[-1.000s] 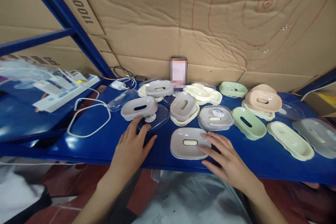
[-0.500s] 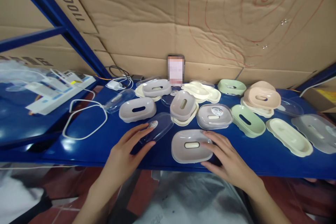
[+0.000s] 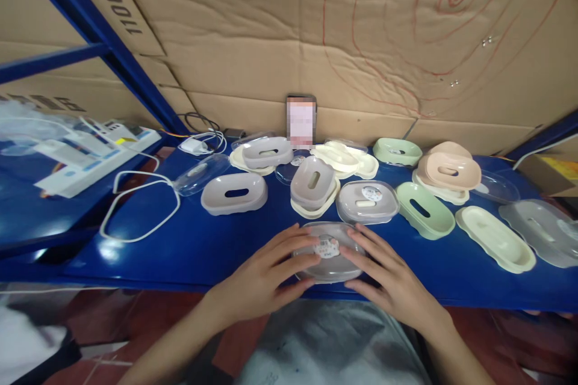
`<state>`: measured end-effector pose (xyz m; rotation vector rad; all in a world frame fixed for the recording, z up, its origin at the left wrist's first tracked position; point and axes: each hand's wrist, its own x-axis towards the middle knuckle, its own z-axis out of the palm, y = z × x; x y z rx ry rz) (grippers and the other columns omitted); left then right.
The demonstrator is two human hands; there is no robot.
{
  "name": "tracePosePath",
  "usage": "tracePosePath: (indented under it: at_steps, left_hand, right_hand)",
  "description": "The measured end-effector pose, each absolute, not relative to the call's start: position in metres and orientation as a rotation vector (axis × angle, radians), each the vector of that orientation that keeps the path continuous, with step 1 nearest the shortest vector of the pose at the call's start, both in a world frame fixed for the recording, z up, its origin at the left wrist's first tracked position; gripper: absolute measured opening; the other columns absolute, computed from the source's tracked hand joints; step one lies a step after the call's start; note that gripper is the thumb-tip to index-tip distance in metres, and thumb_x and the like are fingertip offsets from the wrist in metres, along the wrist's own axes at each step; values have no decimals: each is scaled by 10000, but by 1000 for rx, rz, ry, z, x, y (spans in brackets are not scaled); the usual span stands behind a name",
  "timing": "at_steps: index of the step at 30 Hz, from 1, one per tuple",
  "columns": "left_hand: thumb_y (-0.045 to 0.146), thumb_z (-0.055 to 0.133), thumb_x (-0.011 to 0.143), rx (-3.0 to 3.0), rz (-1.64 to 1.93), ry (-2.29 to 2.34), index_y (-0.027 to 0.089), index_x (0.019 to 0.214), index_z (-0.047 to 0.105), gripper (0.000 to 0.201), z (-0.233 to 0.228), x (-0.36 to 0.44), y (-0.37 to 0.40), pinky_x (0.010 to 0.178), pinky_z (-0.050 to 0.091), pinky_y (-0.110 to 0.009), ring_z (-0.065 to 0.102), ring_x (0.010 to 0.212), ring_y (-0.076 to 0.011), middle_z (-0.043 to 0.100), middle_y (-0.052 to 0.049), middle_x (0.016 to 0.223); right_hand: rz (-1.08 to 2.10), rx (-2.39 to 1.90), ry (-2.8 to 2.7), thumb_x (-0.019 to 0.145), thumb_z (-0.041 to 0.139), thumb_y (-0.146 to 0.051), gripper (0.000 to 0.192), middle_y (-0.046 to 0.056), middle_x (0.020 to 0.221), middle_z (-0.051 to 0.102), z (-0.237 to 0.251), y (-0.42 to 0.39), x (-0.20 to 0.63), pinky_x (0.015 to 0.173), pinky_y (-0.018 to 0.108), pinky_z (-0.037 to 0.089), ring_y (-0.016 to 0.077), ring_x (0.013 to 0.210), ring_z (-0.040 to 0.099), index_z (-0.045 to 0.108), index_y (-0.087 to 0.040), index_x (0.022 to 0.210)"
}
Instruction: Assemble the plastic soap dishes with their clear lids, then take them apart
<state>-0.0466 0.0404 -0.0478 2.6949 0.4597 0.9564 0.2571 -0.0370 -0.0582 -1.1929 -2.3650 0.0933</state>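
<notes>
Evidently, from here, the nearest grey dish is almost done: it sits at the front of the blue shelf with a clear lid over it. My left hand and right hand hold opposite ends, fingers spread; whether it is pressed home I cannot tell. Just beyond, a lidded dish looks finished; the bare grey dish and green dish seem left.
</notes>
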Motion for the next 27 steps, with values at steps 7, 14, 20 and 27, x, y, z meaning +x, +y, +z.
tracePosePath:
  at_steps: [7,14,20,27]
  left_hand:
    - [348,724,1032,2838,1085,436,151,1255,680,300,-54,-49,39,1112,630,-515,646,1326,-292,706,-134,1297]
    - [348,734,1025,2836,1121,473,160,1167,677,243,-56,-47,40,1091,640,-484,670,1263,-270,707,-109,1252]
    - [455,647,1067,2833,1014,524,176,1286,635,355,-57,-49,41,1096,618,-529,608,1342,-305,609,-165,1412]
    - [460,589,1097,2832,858,587,223,1439,606,417,-56,-52,39,1075,615,-500,600,1354,-306,574,-165,1489]
  right_hand:
    - [94,-1162,-2364,1057,665,-274,677,47,1745,397,-59,-38,257,1244,563,504,308,1649,313,408,-325,1682]
    - [128,-1183,-2393,1071,641,-284,691,32,1763,363,-59,-37,254,1261,572,479,315,1661,276,363,-351,1700]
    - [119,-1238,-2386,1076,627,-282,655,49,1757,370,-59,-41,258,1256,557,492,314,1653,301,397,-348,1686]
    - [200,-1411,-2173,1039,693,-357,639,95,1641,460,-61,-65,283,1173,536,580,334,1564,463,465,-390,1636]
